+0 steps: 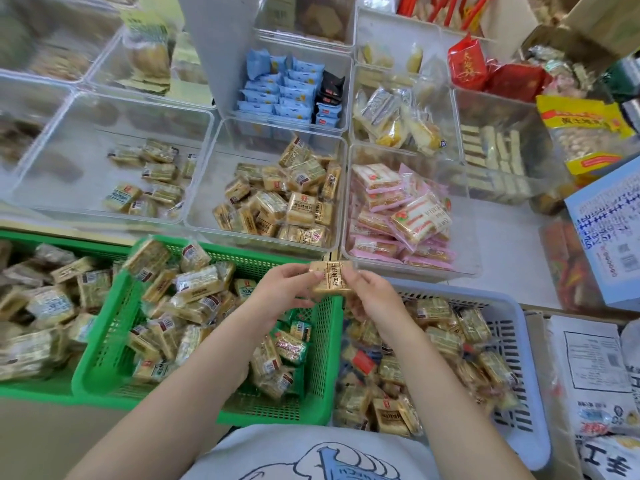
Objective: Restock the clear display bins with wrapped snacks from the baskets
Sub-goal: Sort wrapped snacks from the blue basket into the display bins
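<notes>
Both hands pinch one wrapped snack (331,278) between them: the left hand (282,289) holds its left end with thumb and fingertips, the right hand (372,294) its right end. The packet hangs in the air just short of the near rim of the clear bin (204,188) that already holds a loose heap of like brown-labelled packets, and above the far right corner of the green basket (322,341) it seems to have come from. The person appears to be checking or turning the packet before placing it, so the step in hand is carrying one snack from basket to bin. The next move calls for a short reach forward over the bin's front wall and a release onto the heap; the bin's left half shows bare floor, so there is room. Right of that bin stands a bin of pink packets (398,216), its wall touching, so the drop should stay left of that edge. The grey basket (519,341) sits right of the green one; its contents are somewhat blurred.
</notes>
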`<move>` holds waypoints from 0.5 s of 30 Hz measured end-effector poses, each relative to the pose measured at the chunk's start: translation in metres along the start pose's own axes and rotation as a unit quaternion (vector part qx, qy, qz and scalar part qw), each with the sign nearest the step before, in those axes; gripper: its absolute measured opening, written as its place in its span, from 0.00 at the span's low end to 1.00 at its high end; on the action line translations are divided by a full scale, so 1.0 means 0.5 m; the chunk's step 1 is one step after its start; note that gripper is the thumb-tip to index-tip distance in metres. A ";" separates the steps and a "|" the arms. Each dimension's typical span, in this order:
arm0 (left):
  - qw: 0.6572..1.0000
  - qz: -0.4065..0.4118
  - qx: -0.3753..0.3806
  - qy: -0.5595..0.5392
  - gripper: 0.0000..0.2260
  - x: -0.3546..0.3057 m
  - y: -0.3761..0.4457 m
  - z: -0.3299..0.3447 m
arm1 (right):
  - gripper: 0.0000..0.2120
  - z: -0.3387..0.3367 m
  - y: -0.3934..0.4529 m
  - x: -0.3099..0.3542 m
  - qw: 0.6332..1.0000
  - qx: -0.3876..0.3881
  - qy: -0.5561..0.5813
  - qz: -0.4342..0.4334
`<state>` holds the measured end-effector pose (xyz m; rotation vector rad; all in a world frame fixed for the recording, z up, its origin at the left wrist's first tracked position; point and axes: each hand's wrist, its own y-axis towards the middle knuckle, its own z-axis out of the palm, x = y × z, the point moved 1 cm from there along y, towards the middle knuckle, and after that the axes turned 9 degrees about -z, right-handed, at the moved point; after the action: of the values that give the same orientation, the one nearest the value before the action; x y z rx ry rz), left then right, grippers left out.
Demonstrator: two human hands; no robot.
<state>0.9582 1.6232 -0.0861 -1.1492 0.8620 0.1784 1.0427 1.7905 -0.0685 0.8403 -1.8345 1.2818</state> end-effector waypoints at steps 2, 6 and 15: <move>0.998 -0.016 -0.007 0.053 0.17 -0.003 0.004 -0.017 | 0.14 0.003 0.008 -0.009 1.000 0.014 -0.013 -0.007; 0.995 0.003 -0.038 0.095 0.16 -0.034 0.023 -0.041 | 0.12 0.002 0.029 -0.024 0.998 -0.029 0.045 0.023; 0.939 0.121 -0.244 0.209 0.27 -0.100 0.081 -0.045 | 0.08 -0.046 0.046 -0.076 0.989 -0.134 0.028 0.061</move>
<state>0.8913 1.6364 -0.0844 -1.5732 1.3890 0.3739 1.0479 1.8227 -0.1064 0.5485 -1.9846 1.0866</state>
